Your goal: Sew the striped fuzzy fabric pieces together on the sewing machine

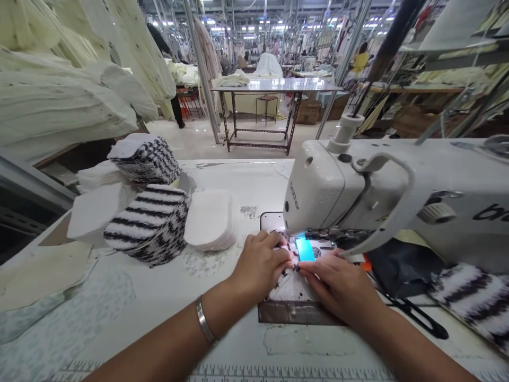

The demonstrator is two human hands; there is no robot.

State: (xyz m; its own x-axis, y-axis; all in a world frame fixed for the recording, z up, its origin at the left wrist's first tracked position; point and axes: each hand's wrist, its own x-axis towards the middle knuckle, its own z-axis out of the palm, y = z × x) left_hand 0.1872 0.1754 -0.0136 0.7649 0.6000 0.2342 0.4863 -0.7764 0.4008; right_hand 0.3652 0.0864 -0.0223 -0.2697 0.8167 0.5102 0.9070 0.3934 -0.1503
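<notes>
My left hand [260,264] and my right hand [340,284] lie close together on a small pale fabric piece [290,289] under the head of a white sewing machine [358,191]. The fingers of both hands press down on the cloth, fingertips meeting just in front of the lit needle area [305,248]. A silver bangle [204,321] sits on my left wrist. The fabric rests over a dark plate [290,313] set in the white table [139,297].
Stacks of black-and-white striped cut pieces [149,223] and white pieces [210,220] stand to the left. Black scissors [417,313] and striped fabric [473,297] lie to the right. A metal table [274,87] stands farther back; cream cloth bundles [59,101] pile up at left.
</notes>
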